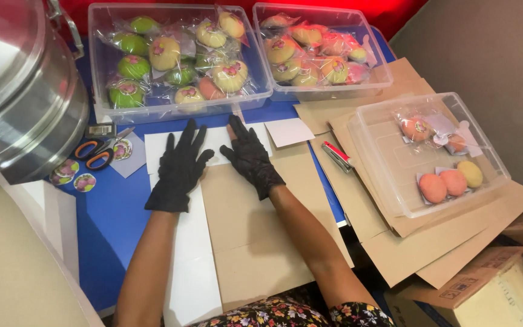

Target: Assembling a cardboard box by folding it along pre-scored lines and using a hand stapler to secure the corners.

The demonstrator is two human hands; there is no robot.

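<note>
Both my hands wear black gloves and lie flat, fingers spread, on the blue table. My left hand (180, 166) rests on a white sheet of paper (192, 272). My right hand (249, 154) presses on the top edge of a brown cardboard sheet (255, 242) beside it. Neither hand holds anything. Just beyond my fingertips stands a clear plastic bin (101, 66) of bagged green and yellow round buns.
A second clear bin (382, 72) of bagged pink and yellow buns stands at the back right. A clear lid (388, 181) with several buns lies on stacked cardboard at right, a red stapler (337, 156) beside it. Orange-handled scissors (95, 154), round stickers (74, 175) and a large metal steamer (19, 91) are at left.
</note>
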